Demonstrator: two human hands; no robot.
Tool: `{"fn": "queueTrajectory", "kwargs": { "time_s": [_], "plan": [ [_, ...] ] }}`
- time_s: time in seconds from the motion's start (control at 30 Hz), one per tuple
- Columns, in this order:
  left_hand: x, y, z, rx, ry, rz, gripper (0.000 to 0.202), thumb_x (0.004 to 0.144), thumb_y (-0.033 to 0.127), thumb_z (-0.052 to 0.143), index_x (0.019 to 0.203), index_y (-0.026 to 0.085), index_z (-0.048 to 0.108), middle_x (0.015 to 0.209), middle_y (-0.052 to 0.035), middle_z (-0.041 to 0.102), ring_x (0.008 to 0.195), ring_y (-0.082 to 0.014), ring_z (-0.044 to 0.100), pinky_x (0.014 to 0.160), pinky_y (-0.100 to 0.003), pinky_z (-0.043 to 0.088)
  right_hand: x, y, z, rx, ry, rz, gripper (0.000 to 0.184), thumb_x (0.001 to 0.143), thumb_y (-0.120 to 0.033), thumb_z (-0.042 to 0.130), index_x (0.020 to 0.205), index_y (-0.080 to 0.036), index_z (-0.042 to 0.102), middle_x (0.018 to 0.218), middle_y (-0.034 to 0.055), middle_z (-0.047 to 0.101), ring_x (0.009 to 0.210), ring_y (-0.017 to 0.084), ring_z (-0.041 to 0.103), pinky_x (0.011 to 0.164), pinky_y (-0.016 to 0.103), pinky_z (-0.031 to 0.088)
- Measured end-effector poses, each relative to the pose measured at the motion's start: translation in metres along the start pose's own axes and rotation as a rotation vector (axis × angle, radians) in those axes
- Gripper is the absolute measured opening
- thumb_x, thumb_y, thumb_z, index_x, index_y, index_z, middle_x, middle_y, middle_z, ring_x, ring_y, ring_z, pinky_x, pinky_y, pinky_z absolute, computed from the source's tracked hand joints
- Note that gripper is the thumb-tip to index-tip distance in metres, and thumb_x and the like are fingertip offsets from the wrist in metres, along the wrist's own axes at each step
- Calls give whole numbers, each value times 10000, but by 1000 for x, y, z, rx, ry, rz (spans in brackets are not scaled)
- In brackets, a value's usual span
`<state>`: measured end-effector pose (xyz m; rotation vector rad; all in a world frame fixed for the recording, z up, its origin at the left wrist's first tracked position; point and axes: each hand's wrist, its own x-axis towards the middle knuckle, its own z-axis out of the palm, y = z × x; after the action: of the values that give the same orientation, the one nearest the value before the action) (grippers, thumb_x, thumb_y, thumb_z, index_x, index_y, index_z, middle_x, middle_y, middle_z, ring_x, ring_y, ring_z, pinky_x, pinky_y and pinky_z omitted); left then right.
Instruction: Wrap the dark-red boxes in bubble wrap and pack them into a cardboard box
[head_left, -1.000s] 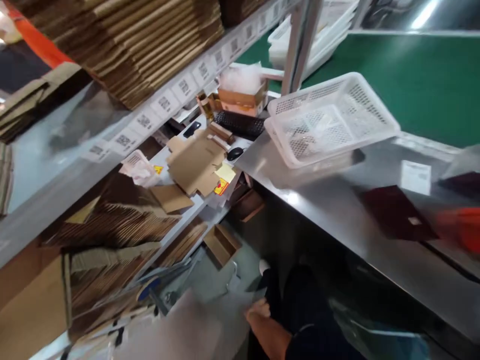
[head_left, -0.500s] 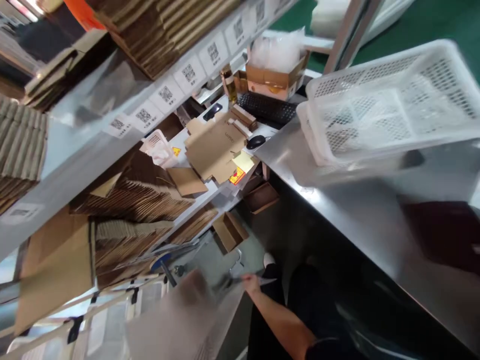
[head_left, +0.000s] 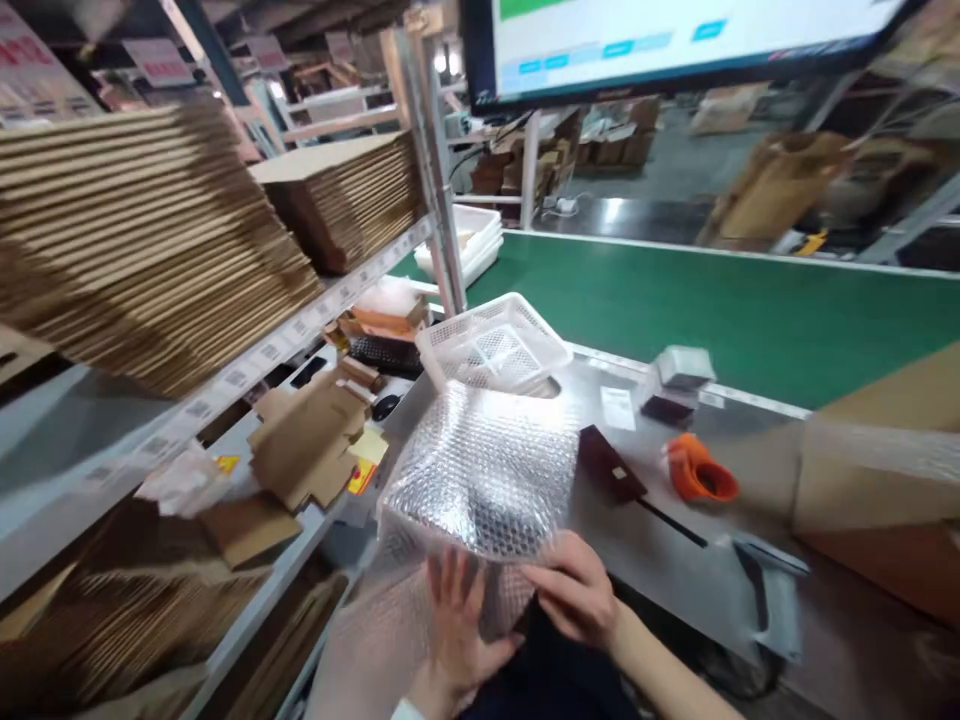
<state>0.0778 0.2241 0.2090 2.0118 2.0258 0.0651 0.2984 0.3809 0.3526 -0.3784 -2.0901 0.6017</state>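
A large sheet of clear bubble wrap (head_left: 487, 460) spreads over the near edge of the metal bench, with a part hanging down toward my body. My left hand (head_left: 461, 625) lies on or just behind the lower part of the wrap, fingers spread. With thumb and fingers pinched together, my right hand (head_left: 574, 590) grips the wrap's edge at its lower right corner. Right of the wrap lies a dark maroon flat piece (head_left: 609, 465). Beyond the wrap, a white perforated basket (head_left: 495, 345) is partly covered by it.
An orange tape roll (head_left: 697, 470), a tape dispenser (head_left: 769, 590) and a small white box (head_left: 684, 368) sit on the metal bench. Flattened cartons (head_left: 150, 230) fill the left shelf. A green conveyor belt (head_left: 675, 290) runs behind. A monitor (head_left: 675, 45) hangs overhead.
The view has swung up and right, from the floor and left shelf to the bench. Bubble wrap now lies in front of me, and both hands are on it.
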Motion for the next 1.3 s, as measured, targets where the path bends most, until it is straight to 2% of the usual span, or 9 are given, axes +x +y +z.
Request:
{"fn": "queueTrajectory", "kwargs": {
  "time_s": [0.1, 0.2, 0.3, 0.47, 0.6, 0.77, 0.9, 1.07, 1.3],
  "plan": [
    [90, 31, 7, 2, 107, 71, 922, 945, 622, 592, 1696, 174, 301, 1726, -197, 304, 1621, -511, 96, 1267, -785, 119, -13, 49, -4, 39, 126, 434, 312, 912, -206, 545, 1044, -248, 824, 902, 93, 727, 812, 212, 718, 726, 317, 594],
    [161, 60, 31, -15, 48, 104, 740, 1003, 369, 515, 1687, 162, 319, 1724, -200, 304, 1603, -453, 247, 1260, -705, 273, -45, 108, -22, -27, 147, 804, 264, 846, -264, 509, 795, -206, 761, 1042, 146, 715, 997, 280, 717, 880, 411, 598],
    [189, 78, 57, -10, -24, 21, 759, 980, 396, 564, 1670, 155, 357, 1733, -213, 267, 1593, -484, 242, 1223, -723, 311, -76, 160, -55, -244, 99, 992, 298, 781, -284, 517, 950, -174, 736, 1275, 199, 659, 1258, 347, 623, 1108, 496, 492],
    [188, 89, 61, -10, 25, -52, 713, 1023, 444, 534, 1677, 232, 344, 1733, -155, 302, 1602, -432, 256, 1243, -696, 288, -86, 224, -73, -471, -183, 1152, 832, 770, -347, 630, 1532, -72, 443, 1465, 270, 550, 1388, 437, 519, 1159, 567, 418],
    [188, 93, 43, -35, -11, -92, 639, 1039, 357, 527, 1657, 269, 389, 1723, -97, 348, 1604, -354, 291, 1273, -610, 307, -100, 248, -78, -430, -366, 1116, 897, 820, -327, 560, 1612, 8, 302, 1359, 307, 616, 1306, 454, 595, 1102, 562, 463],
    [190, 97, 31, -72, -68, -115, 638, 1043, 378, 495, 1648, 193, 409, 1722, -133, 336, 1610, -374, 269, 1278, -627, 289, -126, 265, -124, -700, -296, 1145, 903, 883, -394, 474, 1543, 187, 268, 1402, 465, 496, 1346, 550, 523, 1092, 651, 423],
    [180, 102, 26, -119, -128, -5, 614, 1037, 356, 442, 1625, 181, 450, 1719, -142, 345, 1604, -394, 271, 1277, -636, 265, -78, 298, -129, -599, -239, 897, 893, 885, -501, 559, 1547, 60, 349, 1523, 375, 461, 1473, 474, 416, 1195, 585, 369],
    [163, 108, 34, -159, -46, -25, 633, 969, 265, 461, 1572, 78, 497, 1694, -198, 371, 1580, -411, 309, 1271, -548, 293, 21, 351, -91, -517, -529, 1113, 836, 915, -459, 658, 1538, 42, 412, 1478, 332, 542, 1389, 402, 541, 1114, 456, 466],
    [164, 96, 46, -249, -21, -36, 451, 974, 209, 559, 1407, 103, 632, 1550, -207, 562, 1498, -353, 487, 1279, -523, 393, 53, 376, -67, -657, -814, 1106, 185, 871, -189, 689, 997, -103, 793, 1062, 179, 737, 1022, 272, 715, 820, 299, 516]
  ]
}}
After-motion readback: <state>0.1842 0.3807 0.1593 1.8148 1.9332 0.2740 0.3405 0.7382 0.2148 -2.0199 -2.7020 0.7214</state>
